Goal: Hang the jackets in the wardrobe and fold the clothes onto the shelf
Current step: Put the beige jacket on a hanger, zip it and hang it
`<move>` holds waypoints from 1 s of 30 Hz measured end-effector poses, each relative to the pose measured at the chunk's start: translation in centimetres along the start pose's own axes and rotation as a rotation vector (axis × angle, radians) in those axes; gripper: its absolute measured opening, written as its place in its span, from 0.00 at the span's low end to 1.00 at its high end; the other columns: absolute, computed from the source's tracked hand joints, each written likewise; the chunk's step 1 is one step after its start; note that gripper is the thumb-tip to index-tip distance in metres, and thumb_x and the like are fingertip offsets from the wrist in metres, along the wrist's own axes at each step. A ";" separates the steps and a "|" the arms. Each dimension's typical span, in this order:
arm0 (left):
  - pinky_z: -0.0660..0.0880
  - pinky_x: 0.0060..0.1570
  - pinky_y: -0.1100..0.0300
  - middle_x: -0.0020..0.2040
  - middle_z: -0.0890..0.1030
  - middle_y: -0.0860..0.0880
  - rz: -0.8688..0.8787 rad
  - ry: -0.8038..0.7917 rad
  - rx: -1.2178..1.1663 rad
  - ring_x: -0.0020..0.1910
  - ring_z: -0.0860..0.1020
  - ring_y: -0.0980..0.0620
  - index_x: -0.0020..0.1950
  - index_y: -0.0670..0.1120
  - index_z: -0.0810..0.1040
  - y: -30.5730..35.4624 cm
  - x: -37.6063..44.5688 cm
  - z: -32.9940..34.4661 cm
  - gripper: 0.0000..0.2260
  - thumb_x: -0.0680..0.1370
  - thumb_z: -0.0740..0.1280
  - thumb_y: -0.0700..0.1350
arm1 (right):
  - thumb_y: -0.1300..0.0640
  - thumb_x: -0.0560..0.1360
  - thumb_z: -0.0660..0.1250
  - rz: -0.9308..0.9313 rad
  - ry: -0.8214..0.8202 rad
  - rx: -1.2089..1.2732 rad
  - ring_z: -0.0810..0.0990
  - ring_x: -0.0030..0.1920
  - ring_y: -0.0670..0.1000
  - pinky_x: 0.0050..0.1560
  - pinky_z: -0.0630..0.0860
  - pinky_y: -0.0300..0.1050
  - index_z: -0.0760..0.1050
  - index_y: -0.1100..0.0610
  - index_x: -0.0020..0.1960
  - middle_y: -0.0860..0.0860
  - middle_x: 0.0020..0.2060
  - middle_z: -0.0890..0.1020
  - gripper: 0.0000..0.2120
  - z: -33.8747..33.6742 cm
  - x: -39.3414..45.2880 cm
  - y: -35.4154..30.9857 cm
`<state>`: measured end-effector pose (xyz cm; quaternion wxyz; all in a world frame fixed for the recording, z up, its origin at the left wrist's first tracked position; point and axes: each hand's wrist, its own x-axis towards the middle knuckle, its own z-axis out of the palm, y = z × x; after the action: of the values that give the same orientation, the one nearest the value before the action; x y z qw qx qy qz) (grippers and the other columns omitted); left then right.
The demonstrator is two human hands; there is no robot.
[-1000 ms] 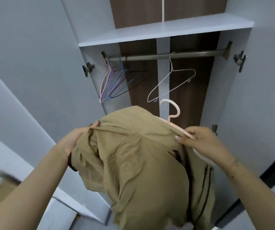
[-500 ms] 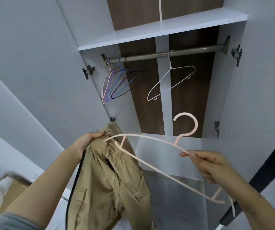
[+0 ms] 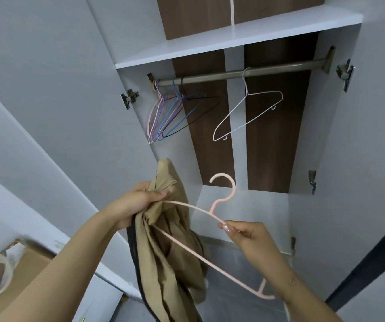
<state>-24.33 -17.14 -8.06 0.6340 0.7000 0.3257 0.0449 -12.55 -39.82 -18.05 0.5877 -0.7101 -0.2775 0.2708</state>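
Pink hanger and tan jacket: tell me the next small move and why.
Probably slide the pink hanger further into the tan jacket. The right hand pinches its upper arm near the neck, the left hand grips the bunched jacket, and only the hanger's left tip sits in the fabric. The rail waits above.

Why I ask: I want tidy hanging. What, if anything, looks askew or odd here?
The tan jacket hangs bunched from the left hand, not spread on the pink hanger that the right hand pinches. On the rail, the white hanger hangs tilted.
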 end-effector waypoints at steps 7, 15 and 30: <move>0.78 0.45 0.58 0.44 0.83 0.47 0.139 -0.020 0.326 0.43 0.81 0.50 0.53 0.46 0.79 0.4 -2.4 1.4 0.08 0.81 0.62 0.37 | 0.52 0.78 0.66 -0.115 -0.040 0.042 0.84 0.48 0.46 0.54 0.80 0.50 0.83 0.37 0.46 0.43 0.44 0.86 0.11 3.0 -0.2 -0.8; 0.61 0.39 0.62 0.39 0.71 0.56 0.361 0.160 1.199 0.42 0.71 0.55 0.34 0.59 0.69 -1.8 0.7 1.6 0.17 0.71 0.60 0.70 | 0.51 0.78 0.66 -0.188 0.011 0.017 0.83 0.44 0.43 0.45 0.78 0.35 0.83 0.42 0.45 0.42 0.40 0.85 0.07 0.9 0.1 -1.5; 0.70 0.32 0.76 0.31 0.80 0.60 0.503 0.424 0.379 0.31 0.76 0.68 0.40 0.51 0.78 2.0 2.0 -1.1 0.13 0.81 0.61 0.53 | 0.63 0.79 0.64 0.185 -0.028 0.050 0.73 0.57 0.45 0.59 0.72 0.38 0.64 0.51 0.71 0.51 0.66 0.73 0.23 -2.4 3.0 6.1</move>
<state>-22.50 -15.11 -6.71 0.3808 0.8381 0.2704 0.2819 -8.28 -40.32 -23.87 0.5739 -0.7139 -0.2120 0.3406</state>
